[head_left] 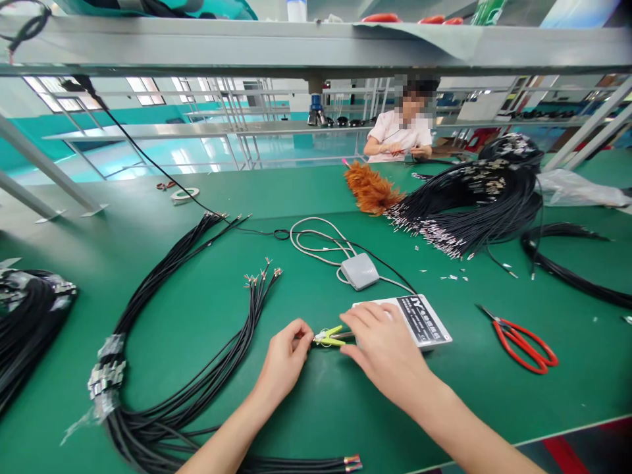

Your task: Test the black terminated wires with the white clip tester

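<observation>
Near the middle of the green table, my left hand (289,349) is closed in a pinch at the jaw end of a yellow-green clip (326,337). Fine wire ends seem to show at its fingertips, but what it holds is mostly hidden. My right hand (382,336) lies partly over a white box with a black "JY" label (424,319). Its thumb and forefinger are on either side of the clip's splayed handles and seem to grip them. A metal shaft behind the clip runs toward the box.
Bundled black cables (237,342) curve along my left. A grey foot pedal (359,271) with its cord lies beyond the box. Red-handled scissors (526,345) are at right. Farther back lie a brown duster (370,187) and a large cable pile (459,197); a person (399,135) sits opposite.
</observation>
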`<action>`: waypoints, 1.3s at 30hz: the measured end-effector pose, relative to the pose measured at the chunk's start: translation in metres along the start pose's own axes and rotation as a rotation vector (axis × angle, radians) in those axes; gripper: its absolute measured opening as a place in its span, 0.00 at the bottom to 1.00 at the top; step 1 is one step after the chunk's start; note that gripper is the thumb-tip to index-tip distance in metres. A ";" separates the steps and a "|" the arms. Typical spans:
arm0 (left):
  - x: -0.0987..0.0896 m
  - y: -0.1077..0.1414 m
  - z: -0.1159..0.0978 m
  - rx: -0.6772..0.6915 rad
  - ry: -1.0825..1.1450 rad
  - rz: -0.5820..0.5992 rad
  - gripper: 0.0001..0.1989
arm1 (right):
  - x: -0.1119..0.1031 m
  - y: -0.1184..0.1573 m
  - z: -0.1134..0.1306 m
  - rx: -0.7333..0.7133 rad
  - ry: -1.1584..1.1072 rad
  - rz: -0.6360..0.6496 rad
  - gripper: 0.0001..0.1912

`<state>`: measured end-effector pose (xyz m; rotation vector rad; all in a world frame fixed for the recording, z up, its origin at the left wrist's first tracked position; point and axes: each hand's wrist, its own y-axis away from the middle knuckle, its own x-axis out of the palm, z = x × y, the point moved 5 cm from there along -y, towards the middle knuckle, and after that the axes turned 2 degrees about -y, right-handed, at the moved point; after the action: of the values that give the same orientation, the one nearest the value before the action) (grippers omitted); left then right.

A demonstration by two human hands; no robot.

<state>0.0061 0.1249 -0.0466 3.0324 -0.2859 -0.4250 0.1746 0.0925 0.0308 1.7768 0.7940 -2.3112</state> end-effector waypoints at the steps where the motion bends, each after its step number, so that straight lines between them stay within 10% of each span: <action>1: 0.000 0.000 0.000 0.002 0.004 -0.001 0.10 | -0.009 0.012 -0.008 0.029 -0.041 -0.091 0.12; 8: -0.001 0.000 -0.004 -0.002 0.033 0.010 0.10 | -0.013 0.083 -0.021 0.075 -0.064 -0.287 0.06; 22: -0.035 0.002 -0.001 -0.042 0.082 -0.117 0.13 | -0.005 0.088 -0.017 0.025 0.015 -0.427 0.04; 26: -0.069 -0.007 -0.014 -0.019 0.113 -0.236 0.12 | 0.007 0.101 -0.007 -0.087 -0.009 -0.429 0.07; 34: -0.199 -0.045 -0.016 -0.093 0.094 -0.695 0.10 | 0.026 0.110 0.001 -0.138 -0.133 -0.367 0.06; 39: -0.175 -0.021 -0.001 -0.048 -0.104 -0.662 0.09 | 0.025 0.109 0.000 -0.085 -0.223 -0.349 0.08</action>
<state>-0.1555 0.1793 -0.0013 2.9841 0.7330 -0.6071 0.2107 0.0051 -0.0280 1.4042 1.2209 -2.5795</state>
